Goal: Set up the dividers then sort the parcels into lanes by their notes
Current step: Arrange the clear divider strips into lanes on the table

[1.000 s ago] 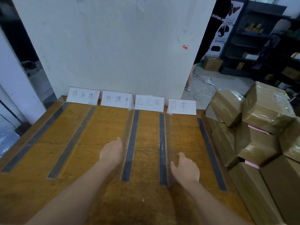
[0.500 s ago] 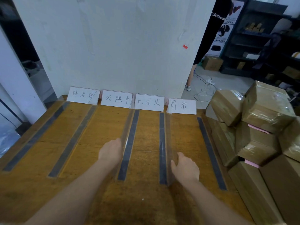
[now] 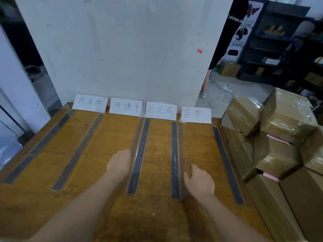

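Your left hand [image 3: 120, 165] touches left divider [image 3: 136, 145], right hand [image 3: 200, 182] touches right divider [image 3: 180, 145]; can't tell grip. Parcels [image 3: 286, 119] piled right, label cards [image 3: 160, 110] at wall [image 3: 122, 49].

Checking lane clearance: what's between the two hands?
Head view, from left hand to right hand: left divider, tape strip, bare table, second tape strip, right divider.

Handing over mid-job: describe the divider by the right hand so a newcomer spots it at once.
On the wooden table, four white signs line the wall. The clear divider stands on edge, running from between the third and fourth signs from the left to the right hand. Unlike the other divider by the left hand, it stands right of its dark tape strip.
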